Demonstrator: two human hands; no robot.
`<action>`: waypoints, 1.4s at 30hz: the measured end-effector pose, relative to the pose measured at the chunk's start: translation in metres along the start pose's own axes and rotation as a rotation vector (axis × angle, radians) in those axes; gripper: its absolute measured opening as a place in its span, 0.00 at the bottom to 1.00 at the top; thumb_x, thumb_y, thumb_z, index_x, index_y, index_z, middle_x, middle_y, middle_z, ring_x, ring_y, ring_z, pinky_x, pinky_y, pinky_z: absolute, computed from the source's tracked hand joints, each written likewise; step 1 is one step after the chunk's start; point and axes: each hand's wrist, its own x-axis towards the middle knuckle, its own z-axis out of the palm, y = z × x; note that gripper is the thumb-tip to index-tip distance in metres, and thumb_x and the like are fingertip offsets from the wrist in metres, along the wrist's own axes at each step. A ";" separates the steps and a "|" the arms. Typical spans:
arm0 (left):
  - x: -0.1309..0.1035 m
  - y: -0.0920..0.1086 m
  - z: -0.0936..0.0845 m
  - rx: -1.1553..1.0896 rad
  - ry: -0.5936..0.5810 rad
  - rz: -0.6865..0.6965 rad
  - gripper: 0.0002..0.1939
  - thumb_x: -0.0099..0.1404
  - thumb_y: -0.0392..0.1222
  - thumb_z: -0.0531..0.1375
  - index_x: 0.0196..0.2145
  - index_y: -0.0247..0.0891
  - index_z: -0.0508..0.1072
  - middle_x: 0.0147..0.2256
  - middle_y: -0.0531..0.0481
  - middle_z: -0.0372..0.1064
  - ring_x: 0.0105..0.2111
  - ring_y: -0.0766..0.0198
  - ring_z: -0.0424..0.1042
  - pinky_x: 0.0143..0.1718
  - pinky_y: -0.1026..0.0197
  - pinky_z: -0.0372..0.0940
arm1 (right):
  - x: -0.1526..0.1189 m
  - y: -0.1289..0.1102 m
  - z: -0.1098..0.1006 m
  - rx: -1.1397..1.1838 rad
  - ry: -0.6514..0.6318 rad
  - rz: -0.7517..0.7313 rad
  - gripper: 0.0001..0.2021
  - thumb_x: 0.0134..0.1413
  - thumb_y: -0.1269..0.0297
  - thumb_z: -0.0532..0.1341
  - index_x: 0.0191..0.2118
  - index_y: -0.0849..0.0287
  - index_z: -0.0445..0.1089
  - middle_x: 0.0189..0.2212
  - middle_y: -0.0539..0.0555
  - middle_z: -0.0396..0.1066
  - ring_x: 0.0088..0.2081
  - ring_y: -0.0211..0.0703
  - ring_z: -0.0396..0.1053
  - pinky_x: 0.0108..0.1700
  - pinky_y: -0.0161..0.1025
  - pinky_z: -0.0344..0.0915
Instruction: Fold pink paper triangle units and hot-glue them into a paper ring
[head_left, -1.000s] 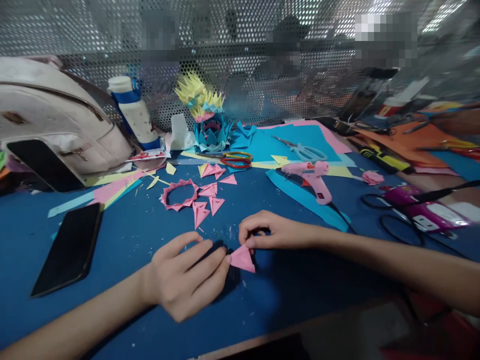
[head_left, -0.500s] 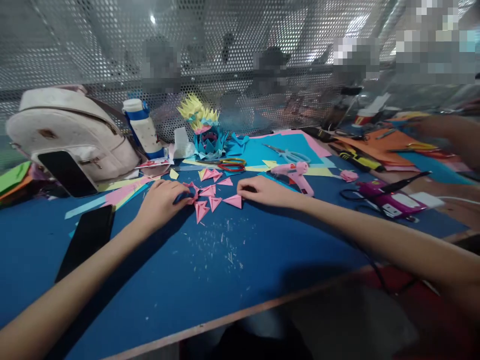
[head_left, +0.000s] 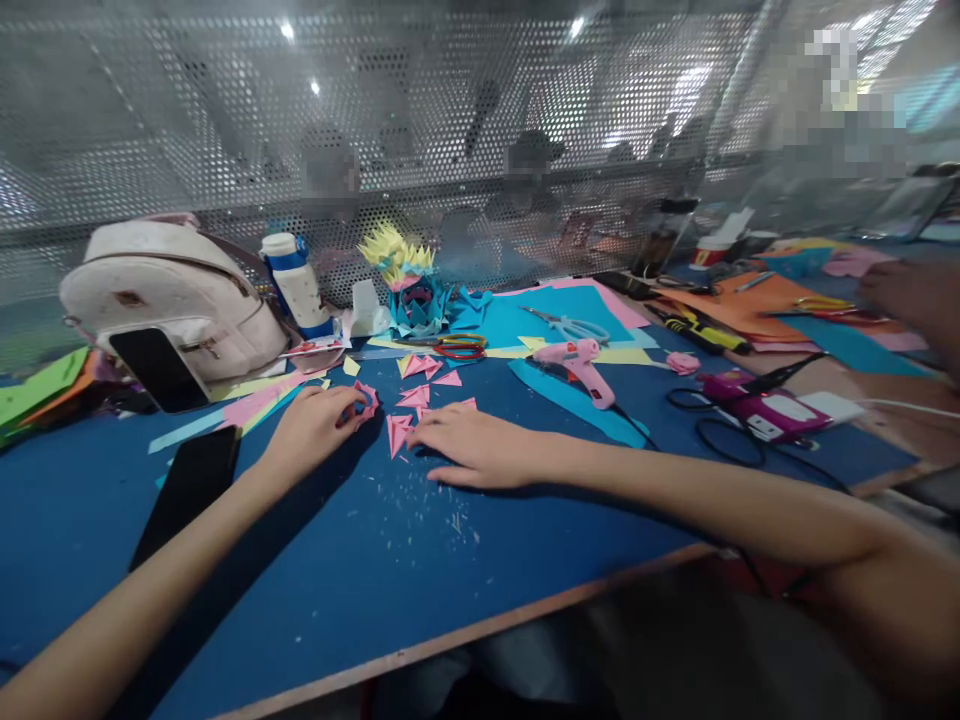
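My left hand [head_left: 309, 432] is closed on a pink folded-paper piece [head_left: 367, 398], its thumb and fingers pinching the near side. To its right lie several pink folded-paper triangles [head_left: 400, 432] in a loose cluster on the blue tabletop. My right hand [head_left: 480, 446] rests low over the right side of this cluster, palm down with the fingers apart, and partly covers some triangles. Whether its fingertips press on one I cannot tell. A pink glue gun [head_left: 585, 370] lies beyond my right forearm, near a blue paper strip [head_left: 577, 402].
Behind the triangles are red-and-yellow scissors [head_left: 459, 347], a blue-and-yellow paper flower [head_left: 416, 305] and light-blue scissors [head_left: 574, 327]. A black phone [head_left: 187, 490] lies beside my left forearm. Cables trail from a purple device [head_left: 757, 408] on the right. Another person's hand [head_left: 911, 300] is at the far right.
My right hand has moved left and nearer to me, onto the triangles, and its fingers have spread. My left hand has drawn the pink piece a little left, away from the cluster.
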 end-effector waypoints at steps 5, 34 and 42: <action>0.008 0.004 0.006 -0.029 0.021 0.057 0.10 0.70 0.37 0.55 0.47 0.41 0.73 0.46 0.44 0.71 0.47 0.53 0.69 0.48 0.50 0.61 | -0.001 0.011 0.003 0.053 0.081 -0.007 0.14 0.65 0.67 0.59 0.54 0.62 0.65 0.52 0.60 0.69 0.55 0.49 0.64 0.58 0.49 0.59; 0.073 0.009 0.050 -0.310 -0.002 0.191 0.21 0.67 0.25 0.47 0.48 0.44 0.70 0.46 0.51 0.74 0.48 0.60 0.70 0.54 0.51 0.52 | -0.018 0.065 0.021 0.474 0.332 0.279 0.13 0.65 0.72 0.52 0.52 0.58 0.65 0.47 0.55 0.71 0.46 0.42 0.70 0.46 0.41 0.69; 0.069 0.007 0.050 -0.406 -0.048 0.249 0.23 0.68 0.24 0.44 0.50 0.45 0.68 0.48 0.52 0.74 0.49 0.64 0.70 0.59 0.52 0.48 | -0.020 0.068 0.021 0.613 0.325 0.266 0.14 0.63 0.75 0.52 0.52 0.57 0.65 0.47 0.54 0.71 0.44 0.39 0.73 0.42 0.36 0.70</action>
